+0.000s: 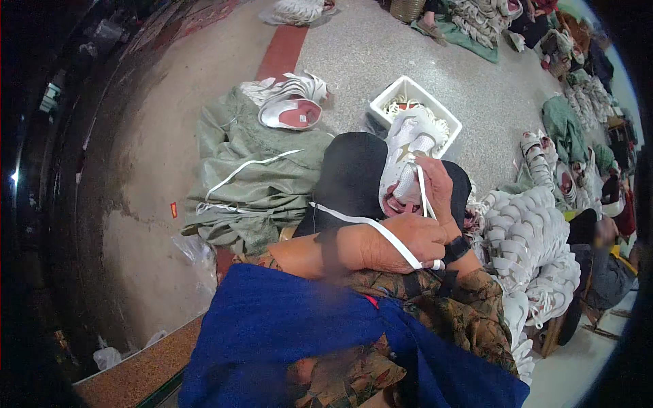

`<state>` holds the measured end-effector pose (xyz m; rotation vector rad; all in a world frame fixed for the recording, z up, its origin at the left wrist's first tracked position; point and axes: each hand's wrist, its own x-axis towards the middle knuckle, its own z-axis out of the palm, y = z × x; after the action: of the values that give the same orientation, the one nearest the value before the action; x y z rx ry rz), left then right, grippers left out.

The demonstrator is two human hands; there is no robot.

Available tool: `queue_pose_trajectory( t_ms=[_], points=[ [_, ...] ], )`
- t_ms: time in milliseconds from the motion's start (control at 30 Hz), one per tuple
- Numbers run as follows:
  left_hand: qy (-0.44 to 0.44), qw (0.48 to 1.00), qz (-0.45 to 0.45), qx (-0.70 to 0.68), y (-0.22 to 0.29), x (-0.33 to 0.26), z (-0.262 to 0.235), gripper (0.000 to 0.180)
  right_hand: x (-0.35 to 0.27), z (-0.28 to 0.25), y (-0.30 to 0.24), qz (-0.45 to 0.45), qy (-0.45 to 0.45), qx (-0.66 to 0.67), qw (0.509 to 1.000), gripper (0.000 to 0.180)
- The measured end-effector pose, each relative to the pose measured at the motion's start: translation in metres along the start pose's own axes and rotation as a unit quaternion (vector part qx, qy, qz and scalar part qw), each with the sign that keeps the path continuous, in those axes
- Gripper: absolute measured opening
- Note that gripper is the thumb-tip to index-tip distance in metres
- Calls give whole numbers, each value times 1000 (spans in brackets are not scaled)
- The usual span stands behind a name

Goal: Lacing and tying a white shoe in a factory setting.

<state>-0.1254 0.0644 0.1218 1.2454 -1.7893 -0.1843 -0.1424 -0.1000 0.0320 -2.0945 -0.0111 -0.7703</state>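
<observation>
A white sneaker (403,173) with a pink lining rests on my black-covered lap, its toe pointing away from me. My left hand (411,239) is closed on a flat white shoelace (384,231) in front of the shoe's opening. One length of the lace trails left across my lap, and another runs up to the lacing on the shoe. My right hand (437,187), with a dark watch on its wrist, bends its fingers around the right side of the shoe at the eyelets. Its fingertips press there beside the lace.
Beyond the shoe stands a white bin (445,115) of laces. Left of my lap, a green sack (262,173) bears white shoes (292,112) and a loose lace. Strings of white shoes (524,238) pile up at my right. Other people sit farther off at the right.
</observation>
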Motion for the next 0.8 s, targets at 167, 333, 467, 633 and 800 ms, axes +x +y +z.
queue_pose_trajectory(
  t_ms=[167,333,467,633,800],
  points=[
    [-1,1000,-6,-1,1,-1,-2,19,3,4,-3,1,-67,-75,995,27],
    [-3,1000,-9,8,2,0,-2,19,3,10,4,13,-40,-148,988,24],
    [-17,1000,-10,17,4,0,-4,19,4,13,14,-16,-2,-149,989,19],
    [-8,1000,4,13,3,-1,-6,20,10,5,18,-69,-10,-137,988,12],
    [-18,1000,-8,4,0,-4,-6,21,28,0,28,-62,-49,-138,987,7]
  ],
)
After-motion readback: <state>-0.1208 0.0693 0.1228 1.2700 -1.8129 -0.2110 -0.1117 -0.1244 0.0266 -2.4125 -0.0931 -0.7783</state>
